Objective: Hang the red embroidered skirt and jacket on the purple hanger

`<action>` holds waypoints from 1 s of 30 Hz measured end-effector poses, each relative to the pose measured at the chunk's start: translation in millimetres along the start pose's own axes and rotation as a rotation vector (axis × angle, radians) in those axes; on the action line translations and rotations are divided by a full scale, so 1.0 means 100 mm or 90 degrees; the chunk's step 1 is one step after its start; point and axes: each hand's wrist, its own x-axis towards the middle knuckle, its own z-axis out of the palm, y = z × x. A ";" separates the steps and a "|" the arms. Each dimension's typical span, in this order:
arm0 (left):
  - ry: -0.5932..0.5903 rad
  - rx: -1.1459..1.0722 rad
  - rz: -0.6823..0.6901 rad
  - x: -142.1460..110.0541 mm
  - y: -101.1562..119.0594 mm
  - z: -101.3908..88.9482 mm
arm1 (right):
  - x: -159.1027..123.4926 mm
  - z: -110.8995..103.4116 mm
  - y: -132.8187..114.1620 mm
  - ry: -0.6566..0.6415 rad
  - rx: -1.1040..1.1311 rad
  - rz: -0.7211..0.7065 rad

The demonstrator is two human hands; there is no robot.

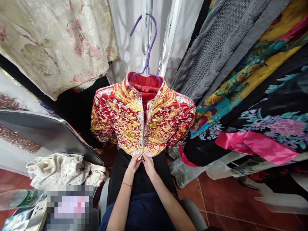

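Observation:
A red jacket (pixel 144 118) thick with gold and silver embroidery hangs in front of me on a purple hanger (pixel 149 48). Its front edges meet down the middle. My left hand (pixel 133 164) and my right hand (pixel 148 164) are side by side at the bottom hem (pixel 141 154). Both pinch the hem where the two front edges come together. A thin red cord circles my left wrist. A black garment (pixel 141 179) hangs below the jacket, behind my forearms.
Colourful floral robes (pixel 264 106) and a grey knit (pixel 216 48) hang at right. Pale floral fabric (pixel 55 41) hangs upper left. A grey slanted board (pixel 48 131) and a white dotted cloth (pixel 57 170) lie at left. Red floor tiles (pixel 228 205) show lower right.

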 end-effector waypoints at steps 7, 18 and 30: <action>0.016 -0.010 0.019 -0.04 -0.10 0.07 | 0.05 -0.05 -0.05 0.018 -0.013 -0.006; 0.073 -0.043 0.107 -0.02 -0.10 0.06 | 0.02 -0.03 -0.01 -0.004 -0.035 0.026; 0.083 0.000 0.064 -0.03 -0.11 0.06 | 0.08 -0.15 0.08 0.022 -0.088 0.038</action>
